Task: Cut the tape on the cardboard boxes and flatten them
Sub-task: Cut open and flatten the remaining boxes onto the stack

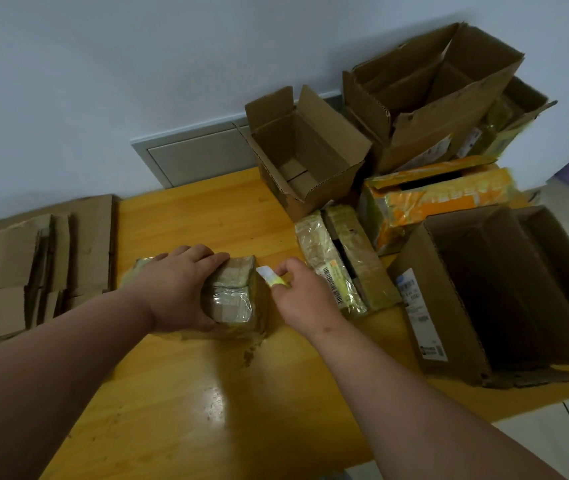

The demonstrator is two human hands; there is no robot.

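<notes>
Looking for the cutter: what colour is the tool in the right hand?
Yellow-green cutter with a white blade, head view.

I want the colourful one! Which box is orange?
The taped box at the right, behind the big open brown one. Only it has orange wrapping; the others are plain brown.

Glossy yellow wood surface, matt brown cardboard boxes, and shiny crinkly clear tape on the small box.

A yellow wooden table carries a stack of flattened cardboard at its left edge, a small taped box in the middle, and open boxes crowded along its right side.
</notes>
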